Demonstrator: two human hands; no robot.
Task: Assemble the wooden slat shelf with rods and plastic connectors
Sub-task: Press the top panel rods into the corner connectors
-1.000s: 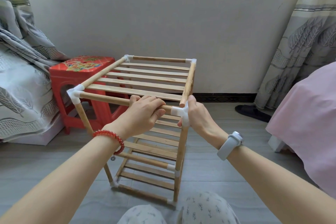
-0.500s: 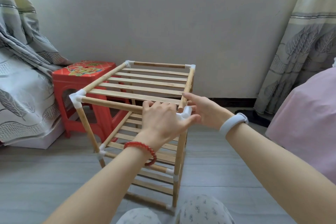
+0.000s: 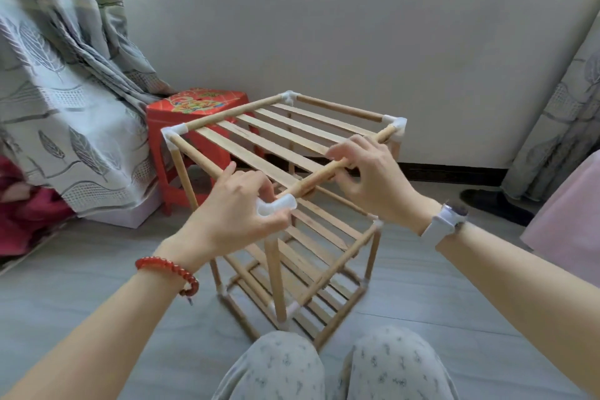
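Wooden slat shelf, upright on floor before knees, turned corner-on since half a second ago. Near-corner plastic connector pinched by left hand; top rod wrapped by right hand. Probably seating final joint. Red stool behind.

A plain pale wall fills the back of the room, with a dark skirting strip along its foot. The floor is grey, wood-grained planking. A red plastic stool with a printed top stands near the wall, just beside a grey leaf-patterned curtain draped at the left. A matching curtain hangs at the right edge, above a pink cloth. Soft daylight falls evenly.
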